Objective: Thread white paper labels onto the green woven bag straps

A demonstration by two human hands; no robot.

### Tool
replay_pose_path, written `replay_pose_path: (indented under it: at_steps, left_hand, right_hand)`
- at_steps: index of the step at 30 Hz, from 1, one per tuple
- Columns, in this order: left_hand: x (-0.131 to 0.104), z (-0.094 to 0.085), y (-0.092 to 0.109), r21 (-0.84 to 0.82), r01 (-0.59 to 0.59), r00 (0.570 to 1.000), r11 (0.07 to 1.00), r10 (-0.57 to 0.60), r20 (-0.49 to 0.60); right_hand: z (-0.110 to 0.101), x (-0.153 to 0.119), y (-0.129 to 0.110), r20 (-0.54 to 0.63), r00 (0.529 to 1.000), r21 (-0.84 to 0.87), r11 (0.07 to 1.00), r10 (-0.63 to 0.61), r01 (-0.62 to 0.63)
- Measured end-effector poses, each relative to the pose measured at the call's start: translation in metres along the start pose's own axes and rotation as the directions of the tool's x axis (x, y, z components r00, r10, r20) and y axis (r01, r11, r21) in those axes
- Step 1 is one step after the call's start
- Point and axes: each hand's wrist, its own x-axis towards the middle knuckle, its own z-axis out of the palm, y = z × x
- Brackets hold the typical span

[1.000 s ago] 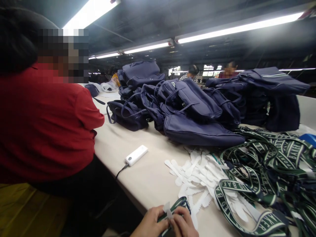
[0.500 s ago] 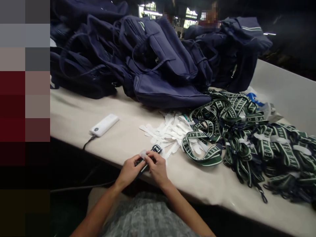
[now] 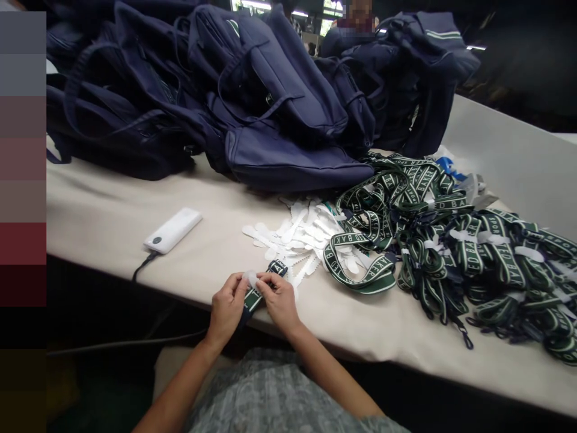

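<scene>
Close together at the table's front edge, my left hand point(image 3: 227, 305) and my right hand point(image 3: 281, 302) both pinch a white strip point(image 3: 250, 278) with a rounded end. Beneath the strip lies a folded green strap point(image 3: 253, 299) with white lettering, its far end poking out past my right fingers. Whether the strip passes all the way round the strap is hidden by my fingers. Just beyond my hands is a loose pile of similar white strips point(image 3: 311, 231), some with toothed edges. A loop of lettered green strap point(image 3: 360, 279) rests against that pile.
Navy bags point(image 3: 288, 114) are heaped along the back of the table point(image 3: 112, 210). On the right lie many bundled green straps point(image 3: 487, 252), several with white bands. A white power bank point(image 3: 174, 230) with a dark cable sits at left. Another person point(image 3: 358, 18) is in the background.
The view has shifted, so the scene sits further left and slightly higher. My fingers have moved a little on the white strip, and more of the folded strap shows between my hands.
</scene>
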Motion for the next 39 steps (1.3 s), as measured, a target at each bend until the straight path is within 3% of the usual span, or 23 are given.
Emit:
replay_pose_path:
  at_steps: [5, 9, 14, 22, 27, 34, 39]
  left_hand:
    - [-0.001, -0.002, 0.003, 0.087, -0.043, 0.998, 0.995, 0.047, -0.043]
    - [-0.002, -0.003, 0.003, 0.161, -0.087, 0.994, 0.983, 0.097, -0.05]
    - [-0.004, -0.004, 0.005, 0.206, -0.184, 0.981, 0.961, 0.193, -0.023]
    - [0.001, -0.002, -0.006, 0.3, -0.349, 0.92, 0.888, 0.385, -0.068]
    - [0.001, 0.002, -0.019, 0.29, -0.425, 0.883, 0.858, 0.463, -0.074]
    - [0.0, -0.009, -0.014, 0.101, -0.42, 0.903, 0.902, 0.427, -0.054]
    - [-0.002, -0.013, -0.006, -0.051, -0.287, 0.958, 0.957, 0.287, -0.006]
  right_hand:
    - [0.001, 0.003, -0.001, 0.018, 0.997, 0.04, 0.997, 0.069, -0.07]
    - [0.006, 0.003, 0.005, -0.037, 0.999, -0.112, 0.993, -0.03, 0.026]
    - [0.012, 0.004, 0.007, -0.086, 0.995, -0.295, 0.955, -0.055, 0.028]
    - [0.015, 0.009, 0.002, -0.106, 0.993, -0.521, 0.853, -0.059, -0.005]
    - [0.016, 0.01, -0.001, -0.123, 0.992, -0.571, 0.819, -0.018, -0.056]
    - [0.018, 0.004, 0.009, -0.148, 0.983, -0.57, 0.822, -0.105, 0.002]
    - [0.019, 0.001, 0.014, -0.161, 0.978, -0.553, 0.833, -0.13, 0.02]
